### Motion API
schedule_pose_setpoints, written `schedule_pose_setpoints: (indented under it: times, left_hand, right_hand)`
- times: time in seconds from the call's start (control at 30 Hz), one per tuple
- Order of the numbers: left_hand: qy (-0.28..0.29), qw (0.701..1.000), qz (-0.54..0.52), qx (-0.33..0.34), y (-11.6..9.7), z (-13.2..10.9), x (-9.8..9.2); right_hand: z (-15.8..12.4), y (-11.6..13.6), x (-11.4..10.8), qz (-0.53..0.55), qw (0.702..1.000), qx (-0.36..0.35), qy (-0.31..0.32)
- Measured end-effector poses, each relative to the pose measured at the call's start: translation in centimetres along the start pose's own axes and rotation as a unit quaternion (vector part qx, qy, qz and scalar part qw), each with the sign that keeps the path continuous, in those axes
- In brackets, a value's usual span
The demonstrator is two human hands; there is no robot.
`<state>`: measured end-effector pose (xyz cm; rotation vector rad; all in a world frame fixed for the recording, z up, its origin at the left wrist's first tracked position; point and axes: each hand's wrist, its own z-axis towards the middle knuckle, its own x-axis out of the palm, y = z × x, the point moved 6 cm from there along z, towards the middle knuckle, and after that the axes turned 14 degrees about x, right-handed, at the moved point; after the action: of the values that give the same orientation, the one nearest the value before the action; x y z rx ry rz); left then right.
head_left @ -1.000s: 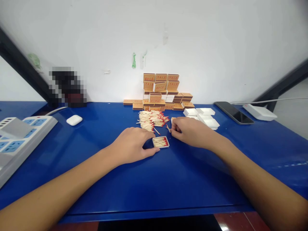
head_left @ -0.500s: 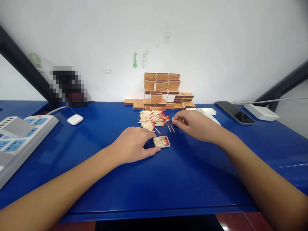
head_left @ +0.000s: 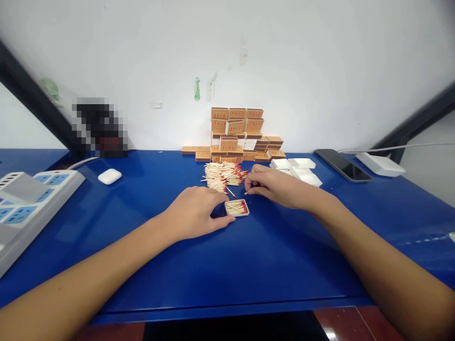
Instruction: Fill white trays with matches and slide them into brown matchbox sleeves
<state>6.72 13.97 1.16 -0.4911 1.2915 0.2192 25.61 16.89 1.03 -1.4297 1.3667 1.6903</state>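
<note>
A small white matchbox tray (head_left: 237, 214) holding red-tipped matches lies on the blue table. My left hand (head_left: 195, 213) grips its left end between thumb and fingers. To the right, my right hand (head_left: 272, 185) is closed in a pinch just above the tabletop, and the pale end of a match (head_left: 246, 192) pokes out below its fingertips; how many it holds is hidden. Between and behind the hands lies a loose heap of matches (head_left: 218, 177), heads mostly to the right. One stray match (head_left: 232, 192) rests at the heap's front edge.
Stacked matchboxes (head_left: 227, 143) stand against the wall behind the heap. White trays (head_left: 302, 163) lie beyond my right hand, near a phone (head_left: 341, 165) and a white device (head_left: 380, 164). At left are a white earbud case (head_left: 110, 176) and a power strip (head_left: 53, 208).
My right hand has moved slightly left and toward me, fingers now over where two loose matches lay; those no longer show on the table. My left hand keeps its grip on the tray.
</note>
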Motion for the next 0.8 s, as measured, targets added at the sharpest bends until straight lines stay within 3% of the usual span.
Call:
schedule_pose_setpoints:
  times: [0.2, 0.33, 0.5, 0.63, 0.8]
  left_hand:
    - [0.001, 1.000, -0.002, 0.002, 0.0, 0.0, 0.1]
    - [0.001, 1.000, -0.001, 0.004, 0.0, 0.1, 0.1]
    - [-0.003, 1.000, -0.002, 0.001, 0.0, 0.1, 0.1]
    - [-0.005, 1.000, -0.001, -0.001, 0.1, 0.1, 0.0]
    - [-0.008, 1.000, 0.001, 0.010, -0.1, 0.0, 0.1]
  right_hand:
    - [-0.5, 1.0, 0.1, 0.025, 0.999, 0.005, -0.022]
    - [-1.6, 3.2, -0.4, 0.060, 0.997, 0.001, -0.045]
    - [-2.6, 6.0, 1.0, -0.003, 0.999, -0.018, -0.035]
    - [-2.4, 5.9, 1.5, -0.009, 0.998, -0.005, -0.054]
    - [-2.2, 5.0, 0.1, 0.018, 0.996, 0.012, -0.085]
